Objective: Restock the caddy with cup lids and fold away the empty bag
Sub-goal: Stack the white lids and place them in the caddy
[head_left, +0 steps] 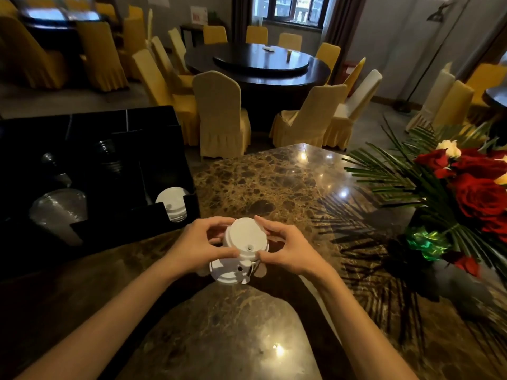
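I see a brown marble counter [274,182] running across the lower view, with covered chairs and a round dark dining table [258,64] in the room behind it. A black caddy [90,149] stands on the counter at the left; its compartments hold clear domed lids [59,212], dark stacked items I cannot identify, and, in the front right compartment, a short stack of white lids [172,204]. A bouquet of red roses with palm fronds [466,187] lies at the right edge.

Near the counter's front, just right of the caddy, I note a stack of white cup lids [241,250]. My left hand [200,248] grips its left side, thumb and fingers curled round the upper lids. My right hand [288,248] grips the right side likewise, fingertips on the top lid's rim. I cannot tell whether the stack touches the counter.

A wall notice hangs far back; its writing is unreadable. No brand shows on the lids.
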A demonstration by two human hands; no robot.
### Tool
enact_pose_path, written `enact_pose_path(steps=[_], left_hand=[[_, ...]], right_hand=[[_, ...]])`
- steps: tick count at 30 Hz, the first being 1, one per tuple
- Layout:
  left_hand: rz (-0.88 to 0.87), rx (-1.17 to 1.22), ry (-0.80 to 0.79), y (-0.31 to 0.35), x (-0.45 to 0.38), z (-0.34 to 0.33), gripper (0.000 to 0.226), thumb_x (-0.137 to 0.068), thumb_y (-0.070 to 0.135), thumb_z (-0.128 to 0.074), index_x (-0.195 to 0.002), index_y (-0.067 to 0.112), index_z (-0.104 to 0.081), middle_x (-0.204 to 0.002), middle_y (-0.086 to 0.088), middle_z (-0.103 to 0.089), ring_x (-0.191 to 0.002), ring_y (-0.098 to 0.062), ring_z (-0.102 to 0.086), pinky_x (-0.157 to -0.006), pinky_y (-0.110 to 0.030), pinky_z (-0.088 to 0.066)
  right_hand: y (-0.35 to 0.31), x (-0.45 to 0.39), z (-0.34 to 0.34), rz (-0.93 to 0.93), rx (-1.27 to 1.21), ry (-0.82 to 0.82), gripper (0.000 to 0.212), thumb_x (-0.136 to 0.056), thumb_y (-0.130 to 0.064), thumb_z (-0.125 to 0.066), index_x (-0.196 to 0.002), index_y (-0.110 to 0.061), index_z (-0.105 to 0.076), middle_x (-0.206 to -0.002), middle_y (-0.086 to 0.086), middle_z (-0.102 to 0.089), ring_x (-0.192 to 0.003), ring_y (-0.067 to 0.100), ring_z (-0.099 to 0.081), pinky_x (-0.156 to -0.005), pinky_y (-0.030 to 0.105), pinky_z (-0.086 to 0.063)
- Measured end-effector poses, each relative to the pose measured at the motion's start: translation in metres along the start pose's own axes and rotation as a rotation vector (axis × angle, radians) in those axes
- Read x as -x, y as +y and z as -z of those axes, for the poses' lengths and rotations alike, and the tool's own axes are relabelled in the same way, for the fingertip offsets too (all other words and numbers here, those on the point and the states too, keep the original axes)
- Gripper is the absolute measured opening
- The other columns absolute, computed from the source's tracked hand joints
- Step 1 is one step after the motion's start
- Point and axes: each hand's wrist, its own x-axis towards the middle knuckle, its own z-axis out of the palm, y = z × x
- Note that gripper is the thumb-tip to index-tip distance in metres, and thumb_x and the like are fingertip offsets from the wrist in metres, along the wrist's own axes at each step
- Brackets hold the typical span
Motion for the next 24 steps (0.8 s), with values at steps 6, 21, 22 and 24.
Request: enact_pose_path(steps=[6,21,22,24], left_hand=[[0.079,0.027,0.101,-0.023,0.031,-0.003,0.072,-0.061,0.03,-0.095,-0.126,0.028,-0.064,-0.118,0.01,-0.068,-0.11,-0.005,-0.065,-0.091,-0.026,-0.057],[0.184,0.012,0.224,-0.041,0.05,-0.029,0.069,-0.051,0.045,-0.096,-0.108,0.033,-0.06,-0.108,0.017,-0.065,-0.094,0.001,-0.064,-0.069,-0.012,-0.055],[0.197,0.004,0.221,-0.042,0.05,-0.029,0.069,-0.052,0.046,-0.096,-0.108,0.032,-0.059,-0.109,0.016,-0.065,-0.094,-0.001,-0.064,-0.07,-0.015,-0.056],[0.217,-0.019,0.218,-0.042,0.052,-0.03,0.067,-0.054,0.047,-0.095,-0.107,0.03,-0.058,-0.111,0.013,-0.063,-0.094,-0.004,-0.063,-0.075,-0.025,-0.06]], right_hand=[[-0.007,-0.011,-0.015,0.047,0.132,-0.159,0.082,-0.079,-0.013,-0.084,-0.152,-0.023,-0.048,-0.152,-0.008,-0.054,-0.135,-0.001,-0.051,-0.112,0.017,-0.041],[-0.002,-0.021,-0.028,0.016,0.259,-0.292,0.086,-0.081,-0.02,-0.08,-0.157,-0.028,-0.04,-0.158,-0.009,-0.045,-0.141,0.003,-0.04,-0.114,0.021,-0.034],[-0.002,-0.021,-0.03,0.012,0.251,-0.297,0.086,-0.082,-0.02,-0.079,-0.157,-0.029,-0.039,-0.158,-0.009,-0.045,-0.142,0.003,-0.04,-0.114,0.021,-0.033],[-0.003,-0.022,-0.032,0.007,0.246,-0.303,0.086,-0.082,-0.02,-0.078,-0.157,-0.032,-0.038,-0.158,-0.008,-0.046,-0.142,0.004,-0.04,-0.114,0.022,-0.033]])
